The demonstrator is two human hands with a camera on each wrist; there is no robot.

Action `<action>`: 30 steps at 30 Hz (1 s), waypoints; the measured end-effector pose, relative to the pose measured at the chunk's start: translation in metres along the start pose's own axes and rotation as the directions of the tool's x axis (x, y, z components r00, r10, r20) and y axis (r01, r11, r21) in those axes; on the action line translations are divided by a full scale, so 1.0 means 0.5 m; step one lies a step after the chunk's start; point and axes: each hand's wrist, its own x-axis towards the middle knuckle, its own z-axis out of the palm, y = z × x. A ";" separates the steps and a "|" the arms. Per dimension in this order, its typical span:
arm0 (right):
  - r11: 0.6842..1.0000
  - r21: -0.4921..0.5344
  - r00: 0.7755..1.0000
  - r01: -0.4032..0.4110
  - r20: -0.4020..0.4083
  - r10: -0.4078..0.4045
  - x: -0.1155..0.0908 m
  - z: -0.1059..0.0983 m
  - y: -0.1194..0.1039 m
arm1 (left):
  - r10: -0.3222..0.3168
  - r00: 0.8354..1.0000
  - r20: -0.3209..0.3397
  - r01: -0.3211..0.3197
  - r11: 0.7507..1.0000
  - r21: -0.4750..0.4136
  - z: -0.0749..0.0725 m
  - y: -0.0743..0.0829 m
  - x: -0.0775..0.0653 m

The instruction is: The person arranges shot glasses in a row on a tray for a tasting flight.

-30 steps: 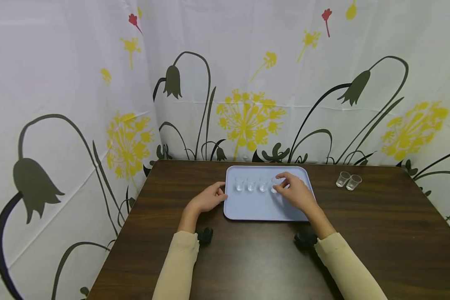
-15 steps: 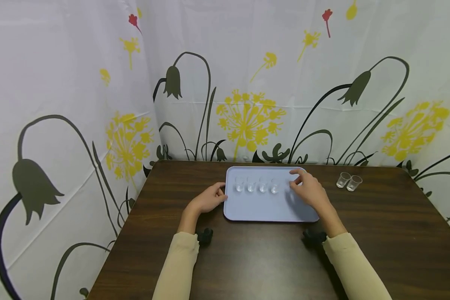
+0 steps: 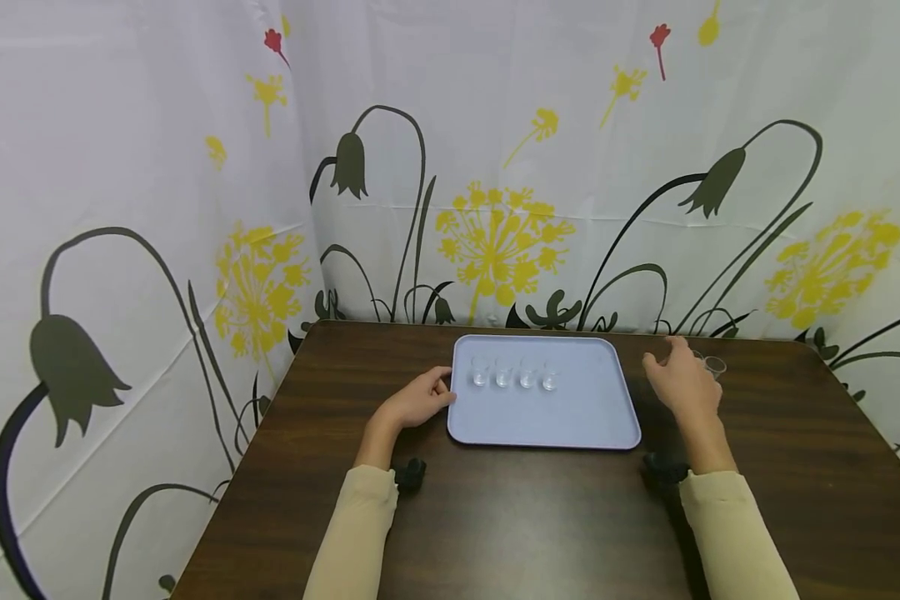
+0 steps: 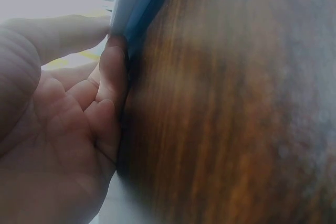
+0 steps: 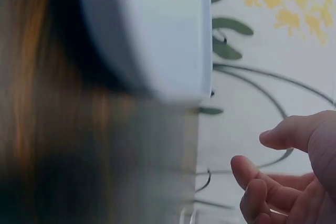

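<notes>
A pale blue tray (image 3: 555,421) lies on the table, and a row of several small clear shot glasses (image 3: 527,376) stands on it. My left hand (image 3: 417,398) pinches the tray's left rim; in the left wrist view the thumb (image 4: 73,35) is against the rim and the fingertips are at its underside. To the right of the tray, my right hand (image 3: 686,385) is over the table with nothing in its grasp, its thumb and fingers apart in the right wrist view. Just beyond it are two more clear shot glasses (image 3: 715,367), partly hidden behind the hand.
The dark wooden table (image 3: 495,533) ends at a white curtain (image 3: 450,150) printed with flowers, which also runs along the left side. Each wrist carries a black camera.
My right hand has left the rightmost glass in the row and moved right, off the tray, to the two glasses on the table. The left hand stays on the rim.
</notes>
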 end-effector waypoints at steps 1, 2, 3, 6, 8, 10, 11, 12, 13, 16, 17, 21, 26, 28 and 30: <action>0.999 -0.009 0.999 -0.032 0.007 0.032 0.003 -0.005 0.006 | 0.002 1.000 -0.001 -0.002 1.000 -0.001 -0.001 0.001 0.000; 0.998 -0.015 0.998 -0.061 0.013 0.061 0.006 -0.009 0.012 | 0.005 1.000 -0.002 -0.005 1.000 -0.002 -0.001 0.001 0.001; 0.996 -0.019 0.996 -0.086 0.018 0.086 0.008 -0.014 0.017 | 0.004 1.000 -0.003 -0.004 1.000 -0.001 -0.002 0.001 0.002; 0.991 -0.019 0.991 -0.130 0.029 0.130 0.011 -0.023 0.033 | 0.007 1.000 -0.002 -0.007 1.000 -0.002 -0.003 0.002 0.003; 0.990 -0.024 0.990 -0.140 0.025 0.140 0.010 -0.027 0.041 | 0.007 1.000 0.000 -0.007 1.000 -0.005 -0.002 0.001 0.002; 0.989 -0.025 0.989 -0.143 0.025 0.143 0.009 -0.029 0.049 | 0.007 1.000 -0.001 -0.007 1.000 -0.007 -0.001 0.000 0.000; 0.990 -0.027 0.990 -0.140 0.025 0.141 0.009 -0.030 0.052 | 0.005 1.000 -0.002 -0.005 1.000 -0.007 -0.001 0.001 -0.001; 0.990 -0.030 0.990 -0.137 0.024 0.137 0.009 -0.030 0.055 | 0.002 1.000 -0.004 -0.002 1.000 -0.006 -0.001 0.001 -0.001; 0.991 -0.031 0.991 -0.134 0.024 0.134 0.009 -0.031 0.057 | 0.003 1.000 -0.005 -0.003 1.000 -0.006 -0.001 0.000 -0.001; 0.992 -0.030 0.992 -0.126 0.028 0.127 0.010 -0.031 0.060 | 0.004 1.000 -0.011 -0.004 1.000 -0.004 -0.002 0.001 -0.002; 0.992 -0.031 0.992 -0.124 0.029 0.125 0.010 -0.031 0.061 | 0.006 1.000 -0.012 -0.006 1.000 -0.004 -0.001 0.000 -0.002; 0.993 -0.039 0.994 -0.108 0.030 0.110 0.010 -0.030 0.064 | 0.011 1.000 -0.014 -0.011 1.000 -0.006 -0.001 0.000 0.000; 0.994 -0.037 0.994 -0.106 0.027 0.107 0.010 -0.030 0.068 | 0.003 1.000 -0.009 -0.003 1.000 -0.008 0.000 -0.001 -0.001; 0.993 -0.033 0.993 -0.114 0.027 0.115 0.010 -0.031 0.070 | 0.002 1.000 -0.007 -0.002 1.000 -0.007 0.002 -0.002 -0.001; 0.992 -0.031 0.992 -0.120 0.026 0.121 0.010 -0.034 0.072 | 0.004 1.000 -0.006 -0.004 1.000 -0.007 0.002 -0.003 0.000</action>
